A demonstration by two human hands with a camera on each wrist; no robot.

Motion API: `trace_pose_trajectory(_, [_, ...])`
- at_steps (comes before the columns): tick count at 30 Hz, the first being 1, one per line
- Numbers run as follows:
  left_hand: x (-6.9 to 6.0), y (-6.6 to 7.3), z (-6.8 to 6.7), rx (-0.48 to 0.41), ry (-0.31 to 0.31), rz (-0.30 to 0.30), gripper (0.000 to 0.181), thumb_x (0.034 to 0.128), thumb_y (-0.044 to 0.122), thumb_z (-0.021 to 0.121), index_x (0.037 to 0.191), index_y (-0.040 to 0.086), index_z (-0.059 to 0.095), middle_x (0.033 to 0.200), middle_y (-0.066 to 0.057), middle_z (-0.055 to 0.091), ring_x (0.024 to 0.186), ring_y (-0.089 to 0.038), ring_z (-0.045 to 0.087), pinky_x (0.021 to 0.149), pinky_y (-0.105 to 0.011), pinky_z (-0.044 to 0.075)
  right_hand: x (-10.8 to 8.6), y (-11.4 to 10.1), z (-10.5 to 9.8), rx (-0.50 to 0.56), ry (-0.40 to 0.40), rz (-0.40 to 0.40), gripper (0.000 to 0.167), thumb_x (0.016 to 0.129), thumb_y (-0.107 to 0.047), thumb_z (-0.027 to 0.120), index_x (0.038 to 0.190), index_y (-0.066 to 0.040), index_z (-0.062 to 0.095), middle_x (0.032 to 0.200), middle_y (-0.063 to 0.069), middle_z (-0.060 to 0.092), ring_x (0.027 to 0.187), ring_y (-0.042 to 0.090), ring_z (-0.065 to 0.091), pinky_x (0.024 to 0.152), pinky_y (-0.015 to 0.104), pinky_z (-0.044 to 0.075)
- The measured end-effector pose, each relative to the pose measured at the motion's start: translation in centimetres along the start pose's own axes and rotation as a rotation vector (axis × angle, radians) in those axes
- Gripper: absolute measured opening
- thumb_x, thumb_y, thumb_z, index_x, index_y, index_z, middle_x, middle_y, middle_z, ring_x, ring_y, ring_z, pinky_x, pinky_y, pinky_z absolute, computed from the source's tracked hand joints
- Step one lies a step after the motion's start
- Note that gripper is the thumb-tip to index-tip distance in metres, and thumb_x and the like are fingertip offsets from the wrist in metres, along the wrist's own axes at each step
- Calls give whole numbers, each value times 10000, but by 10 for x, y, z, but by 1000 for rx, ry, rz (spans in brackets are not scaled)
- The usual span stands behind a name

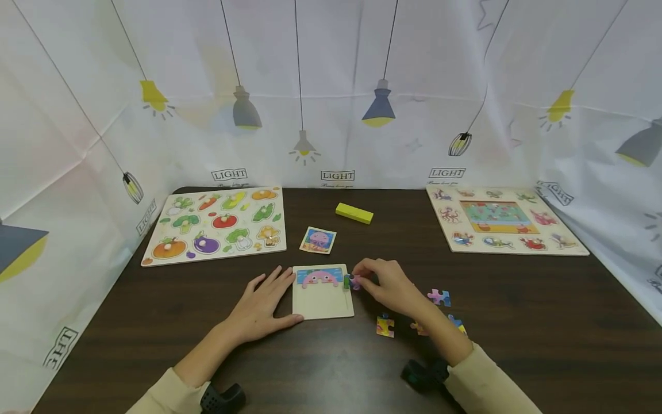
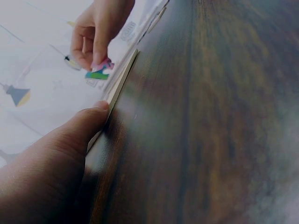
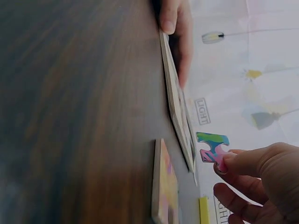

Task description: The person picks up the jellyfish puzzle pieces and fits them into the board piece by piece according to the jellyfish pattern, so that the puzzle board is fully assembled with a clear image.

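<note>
A small square puzzle board (image 1: 323, 302) lies mid-table, its top strip filled with pieces showing a pink face on blue. My left hand (image 1: 264, 307) rests at its left side, fingers spread, thumb on the near left corner; the left wrist view shows the thumb (image 2: 88, 123) on the edge. Between thumb and fingertips, my right hand (image 1: 388, 287) pinches a green, blue and pink puzzle piece (image 3: 214, 148) at the board's upper right edge. Loose pieces lie near the right forearm: a yellow one (image 1: 385, 326) and a pink-blue one (image 1: 439, 297).
Behind the board are a small picture card (image 1: 318, 240) and a yellow block (image 1: 354, 213). A vegetable board (image 1: 217, 224) lies at the back left, a sea-animal board (image 1: 439, 230) at the back right. A printed white cloth (image 1: 331, 69) hangs behind the table.
</note>
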State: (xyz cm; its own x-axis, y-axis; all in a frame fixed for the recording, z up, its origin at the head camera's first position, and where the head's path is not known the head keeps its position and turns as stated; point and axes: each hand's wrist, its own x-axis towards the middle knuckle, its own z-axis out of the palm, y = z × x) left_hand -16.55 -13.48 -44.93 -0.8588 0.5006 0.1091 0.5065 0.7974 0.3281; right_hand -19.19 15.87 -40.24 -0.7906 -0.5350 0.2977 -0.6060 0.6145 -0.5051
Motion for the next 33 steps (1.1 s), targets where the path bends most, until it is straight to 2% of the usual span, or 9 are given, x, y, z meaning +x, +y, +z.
trace_pose_trajectory(3, [0,0,0,5,-6,-2,905,790,729,416,1466,155,236,1508,-10,203,1386,-171,91,1062,-467,85,5,-3,3,14,-9,18,85,846,-89,656,930,-100,648,828,-21,647,750,80,571,717,308,508])
trace_pose_trajectory(7, [0,0,0,6,-5,-3,902,790,726,420,1464,152,246,1507,-13,206,1386,-179,98,1061,-470,90,12,-8,8,18,-19,-3,76,839,-71,658,909,-100,654,800,-55,626,719,76,548,665,294,500])
trace_pose_trajectory(18, [1,2,-2,4,-6,-1,897,792,717,434,1460,144,258,1504,-16,215,1385,-190,108,1059,-483,96,31,-23,22,45,-83,-12,61,853,-101,650,913,-108,656,823,-45,623,739,89,551,585,210,455])
trace_pose_trajectory(28, [-1,2,-4,12,26,30,887,804,709,425,1452,122,276,1493,-37,246,1377,-206,148,1051,-500,140,43,-33,39,94,-90,-78,58,841,-89,659,898,-100,664,782,-45,624,694,68,553,582,208,452])
trace_pose_trajectory(33, [-1,2,-4,12,26,29,882,806,700,436,1452,121,276,1494,-41,246,1378,-207,149,1052,-498,138,48,-33,49,116,-109,-52,52,835,-99,668,887,-103,664,743,-53,606,636,55,503,551,208,427])
